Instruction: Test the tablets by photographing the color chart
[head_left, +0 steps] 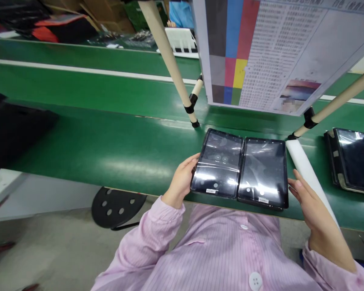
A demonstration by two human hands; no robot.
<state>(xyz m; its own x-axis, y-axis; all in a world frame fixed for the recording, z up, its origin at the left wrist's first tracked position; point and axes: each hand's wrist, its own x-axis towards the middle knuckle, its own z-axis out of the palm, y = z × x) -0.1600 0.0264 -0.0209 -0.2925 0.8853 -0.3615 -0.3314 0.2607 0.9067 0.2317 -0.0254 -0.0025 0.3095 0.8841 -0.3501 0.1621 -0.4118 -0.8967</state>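
Observation:
Two black tablets lie side by side with their long edges meeting, the left tablet (219, 165) and the right tablet (263, 169). Both screens are dark and glossy, with reflections and a small white label near the bottom. At the outer edge of the left tablet, my left hand (183, 178) is closed round the side, its fingertips partly hidden. My right hand (307, 198) is beside the right tablet's outer edge, fingers apart and fingertips at the side. Whether they press on it I cannot tell.
A white strip (309, 173) lies right of the tablets. Farther right is a stack of tablets (356, 159). A printed sheet (261, 52) hangs between beige poles (172, 60) on the green bench (109, 141). Black fabric (15, 129) lies left, above a stool (117, 206).

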